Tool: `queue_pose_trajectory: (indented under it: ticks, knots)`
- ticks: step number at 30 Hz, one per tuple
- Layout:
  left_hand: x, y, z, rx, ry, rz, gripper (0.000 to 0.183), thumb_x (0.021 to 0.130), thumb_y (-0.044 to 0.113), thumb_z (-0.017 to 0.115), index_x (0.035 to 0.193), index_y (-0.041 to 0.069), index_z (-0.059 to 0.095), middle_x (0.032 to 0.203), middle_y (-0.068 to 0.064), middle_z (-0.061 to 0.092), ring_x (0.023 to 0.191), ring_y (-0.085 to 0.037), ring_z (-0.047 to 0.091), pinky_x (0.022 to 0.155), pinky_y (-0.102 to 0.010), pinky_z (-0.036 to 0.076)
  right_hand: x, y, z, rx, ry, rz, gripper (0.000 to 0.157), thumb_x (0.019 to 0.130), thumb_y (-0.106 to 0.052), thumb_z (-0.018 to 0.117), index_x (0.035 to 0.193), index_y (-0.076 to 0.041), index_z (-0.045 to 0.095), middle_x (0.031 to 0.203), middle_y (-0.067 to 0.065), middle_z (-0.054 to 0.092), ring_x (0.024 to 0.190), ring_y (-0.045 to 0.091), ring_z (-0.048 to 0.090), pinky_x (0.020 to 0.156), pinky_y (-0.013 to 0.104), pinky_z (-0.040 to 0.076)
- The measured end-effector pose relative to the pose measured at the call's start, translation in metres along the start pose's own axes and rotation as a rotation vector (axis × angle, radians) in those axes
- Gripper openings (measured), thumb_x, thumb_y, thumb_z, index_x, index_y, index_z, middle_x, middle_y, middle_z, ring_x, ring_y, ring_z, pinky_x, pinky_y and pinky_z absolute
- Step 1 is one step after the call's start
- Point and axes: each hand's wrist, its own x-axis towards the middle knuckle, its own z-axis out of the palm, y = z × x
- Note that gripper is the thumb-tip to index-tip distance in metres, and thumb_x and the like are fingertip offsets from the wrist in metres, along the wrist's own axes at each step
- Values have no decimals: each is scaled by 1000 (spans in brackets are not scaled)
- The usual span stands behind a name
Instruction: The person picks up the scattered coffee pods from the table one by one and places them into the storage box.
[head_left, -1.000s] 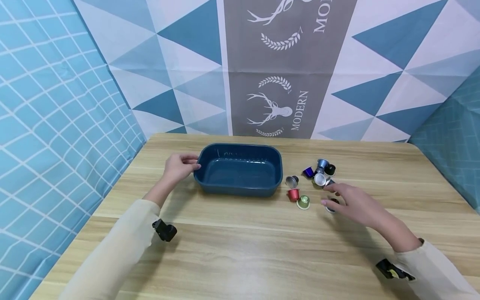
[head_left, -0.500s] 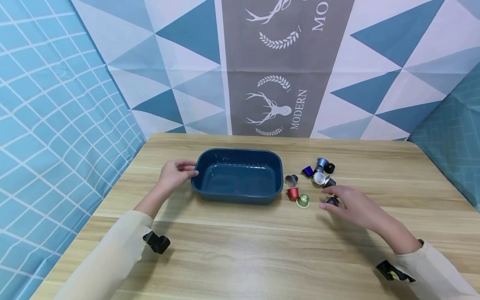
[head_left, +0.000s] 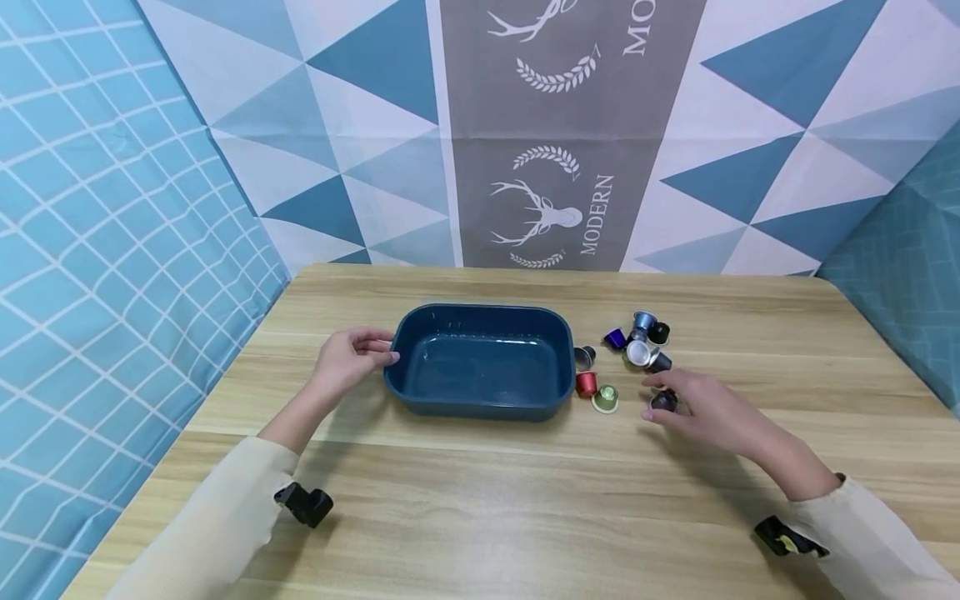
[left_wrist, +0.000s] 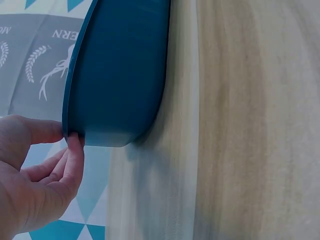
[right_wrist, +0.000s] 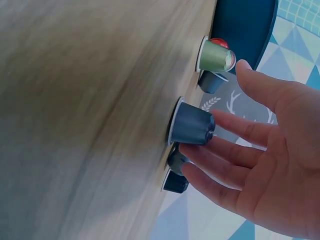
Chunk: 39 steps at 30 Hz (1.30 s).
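A deep blue rectangular dish [head_left: 480, 367] sits on the table, its inside bare. My left hand [head_left: 348, 364] pinches the dish's left rim, thumb on one side and fingers on the other, as the left wrist view shows. To the right, my right hand [head_left: 708, 412] hovers with fingers loosely spread beside a dark coffee capsule [right_wrist: 192, 124] standing rim down. The fingertips overlap that capsule in the right wrist view, without a grip round it. A green capsule [head_left: 605, 399] and a red capsule [head_left: 586, 384] lie between the dish and the right hand.
Behind the right hand is a cluster of capsules, among them a silver one [head_left: 638, 353], a dark blue one [head_left: 615, 339] and a black one [head_left: 659, 333]. A dark grey capsule [head_left: 585, 358] lies against the dish's right side. Patterned cloth hangs behind the table [head_left: 465, 517].
The left hand has drawn the dish nearer and then slightly right, up to the closest capsules. The right hand has stayed almost still beside the dark capsule.
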Motion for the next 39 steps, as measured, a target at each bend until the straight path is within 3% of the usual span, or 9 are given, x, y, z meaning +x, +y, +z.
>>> queue_pose_trajectory:
  ticks: [15,23,31,39]
  knots:
    - [-15,2,5,-24,-2,3,39,86,21,71,121,6,62,109,-14,69,88,-9,65,75,-16,51,1,8,1,-15,-63,-70,44,84,-25,73,121,-5,62,120,15,66,110,33,62,89,51,52]
    - [-22,2,10,-76,-13,-6,40,86,19,72,121,4,62,108,-13,68,86,-7,64,73,-16,51,2,12,1,-12,-57,-141,45,81,-23,76,120,-5,62,117,13,66,111,34,62,89,51,51]
    - [-26,5,11,-94,-19,-6,38,86,18,71,120,4,62,107,-13,69,85,-6,64,73,-16,50,5,14,2,-37,-38,-154,43,78,-15,78,117,-6,63,116,11,67,110,33,63,89,50,52]
    - [-26,6,17,-144,-69,-24,43,85,19,73,123,3,60,108,-12,68,84,-4,64,75,-19,52,3,20,2,-62,-20,-205,42,76,-14,79,114,-6,64,111,7,68,104,29,64,85,47,53]
